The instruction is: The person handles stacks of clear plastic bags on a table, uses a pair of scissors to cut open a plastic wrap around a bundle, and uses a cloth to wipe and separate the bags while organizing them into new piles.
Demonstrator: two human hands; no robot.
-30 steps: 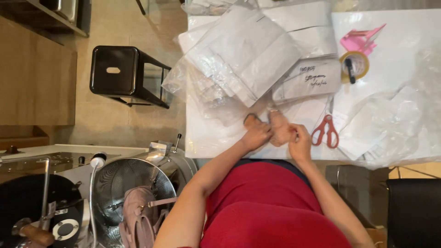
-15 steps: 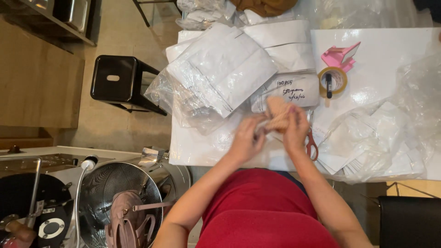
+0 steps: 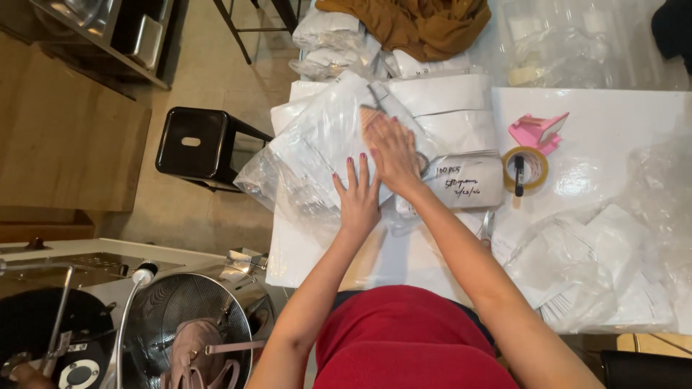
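Note:
Both my hands lie flat on a heap of clear plastic bags with white packets (image 3: pixel 317 144) at the left end of the white table (image 3: pixel 620 122). My left hand (image 3: pixel 358 194) presses the near side of the heap, fingers spread. My right hand (image 3: pixel 394 151) reaches further onto the heap, its fingers on a small tan piece (image 3: pixel 369 115); whether it grips the piece I cannot see. A white packet with handwriting (image 3: pixel 468 181) lies just right of my right wrist.
A tape roll with a black marker in it (image 3: pixel 525 170) and a pink tape cutter (image 3: pixel 537 130) lie right of my hands. More plastic bags (image 3: pixel 605 266) cover the right side. A mustard cloth (image 3: pixel 418 25) is at the back. A black stool (image 3: pixel 198 148) stands left of the table.
Both hands moved from the table's near edge, where they held a small tan piece together, forward and left onto the heap of bags. The view also shifted forward.

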